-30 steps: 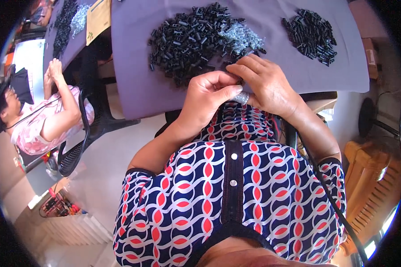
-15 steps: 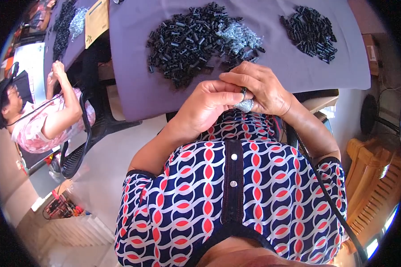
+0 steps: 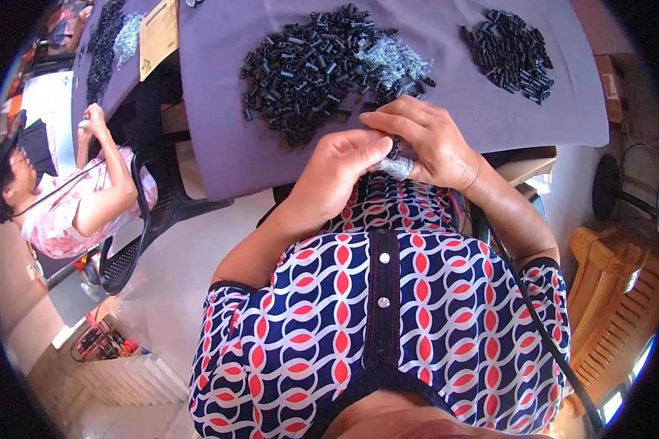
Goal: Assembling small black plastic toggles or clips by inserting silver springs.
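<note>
My two hands meet over my lap at the near edge of the cloth-covered table. Between them shows a small black tube-like piece, mostly hidden by fingers. My right hand is closed on it, with fingers curled over the top. Silvery wrapping covers a digit of that hand. From the left, my left hand presses its closed thumb and fingers at the same piece. Beyond the hands lies a large heap of black tube-like pieces, with a pile of small silvery metal parts on its right side.
A smaller heap of black pieces lies farther right on the purple-grey tablecloth. At left, another person in a dark hat sits near a black mesh chair. A wooden chair stands at right.
My left hand has shifted slightly, its thumb now angled upward against the black piece. The silvery wrapped digit shows more fully. The person at left has moved a little.
</note>
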`<state>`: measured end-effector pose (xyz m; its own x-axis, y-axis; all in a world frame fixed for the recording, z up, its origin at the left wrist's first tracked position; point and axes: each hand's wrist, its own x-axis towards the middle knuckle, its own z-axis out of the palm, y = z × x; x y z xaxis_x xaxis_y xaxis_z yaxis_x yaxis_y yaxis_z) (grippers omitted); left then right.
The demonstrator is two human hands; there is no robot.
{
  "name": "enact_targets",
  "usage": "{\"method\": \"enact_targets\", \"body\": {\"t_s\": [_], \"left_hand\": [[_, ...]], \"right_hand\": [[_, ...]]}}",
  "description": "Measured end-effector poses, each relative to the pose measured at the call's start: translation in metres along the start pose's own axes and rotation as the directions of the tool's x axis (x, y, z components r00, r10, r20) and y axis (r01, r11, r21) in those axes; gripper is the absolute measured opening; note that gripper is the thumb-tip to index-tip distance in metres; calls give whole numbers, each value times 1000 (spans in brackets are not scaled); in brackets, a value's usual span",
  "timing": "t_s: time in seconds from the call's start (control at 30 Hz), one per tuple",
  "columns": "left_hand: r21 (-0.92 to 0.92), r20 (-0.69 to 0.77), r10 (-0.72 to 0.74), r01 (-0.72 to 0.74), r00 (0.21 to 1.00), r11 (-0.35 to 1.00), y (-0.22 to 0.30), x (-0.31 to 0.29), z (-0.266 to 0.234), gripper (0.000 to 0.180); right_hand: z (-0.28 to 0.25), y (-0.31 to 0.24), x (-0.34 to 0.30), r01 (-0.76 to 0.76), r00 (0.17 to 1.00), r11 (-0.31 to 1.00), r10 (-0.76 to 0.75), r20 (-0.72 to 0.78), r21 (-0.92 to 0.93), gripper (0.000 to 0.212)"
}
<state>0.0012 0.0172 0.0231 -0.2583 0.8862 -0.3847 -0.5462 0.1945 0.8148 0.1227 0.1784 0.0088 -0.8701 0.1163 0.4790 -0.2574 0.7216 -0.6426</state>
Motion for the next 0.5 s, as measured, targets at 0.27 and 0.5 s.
{"method": "enact_targets", "body": {"t_s": [0.27, 0.5], "left_hand": [[-382, 221, -112, 191, 969, 904, -6, 7, -4, 24], [-510, 247, -97, 215, 964, 833, -18, 11, -9, 21]], "right_hand": [[7, 7, -2, 18, 1000, 992, -17, -5, 126, 50], [10, 8, -5, 57, 997, 995, -60, 39, 86, 52]]}}
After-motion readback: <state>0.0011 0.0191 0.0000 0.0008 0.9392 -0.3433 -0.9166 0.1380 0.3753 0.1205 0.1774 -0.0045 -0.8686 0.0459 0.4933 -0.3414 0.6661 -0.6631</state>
